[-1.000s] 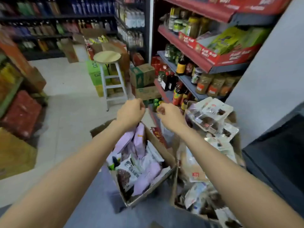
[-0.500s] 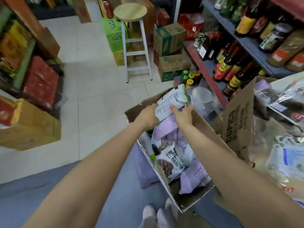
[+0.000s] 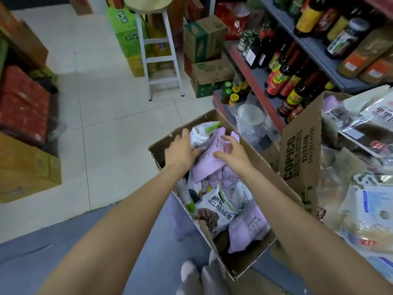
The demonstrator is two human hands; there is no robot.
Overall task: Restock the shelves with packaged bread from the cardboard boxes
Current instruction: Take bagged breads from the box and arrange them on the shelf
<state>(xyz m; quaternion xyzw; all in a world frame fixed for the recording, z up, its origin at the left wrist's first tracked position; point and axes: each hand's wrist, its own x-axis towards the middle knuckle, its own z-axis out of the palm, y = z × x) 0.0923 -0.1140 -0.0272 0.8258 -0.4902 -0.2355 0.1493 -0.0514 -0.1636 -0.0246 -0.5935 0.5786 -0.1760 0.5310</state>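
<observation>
An open cardboard box (image 3: 266,167) stands in front of me, filled with several bread packets in lilac and white wrappers. My left hand (image 3: 179,151) is at the box's far end, fingers closed around the side of a white bread packet (image 3: 202,133) with a green corner. My right hand (image 3: 234,155) hovers just right of it, fingers spread, over a lilac packet (image 3: 209,161) and holding nothing. Lower in the box lies a white packet with a chocolate picture (image 3: 214,209).
A second box with a raised COPICO flap (image 3: 302,154) stands to the right beside clear-wrapped bread (image 3: 374,120). Sauce bottles fill the shelf (image 3: 285,75) beyond. A white stool (image 3: 157,50) and stacked cartons (image 3: 206,39) stand ahead, a yellow carton (image 3: 27,167) at the left.
My view dropped from the shelves to the box. Both hands went down into it and took the white packet. My right hand has since let go and opened.
</observation>
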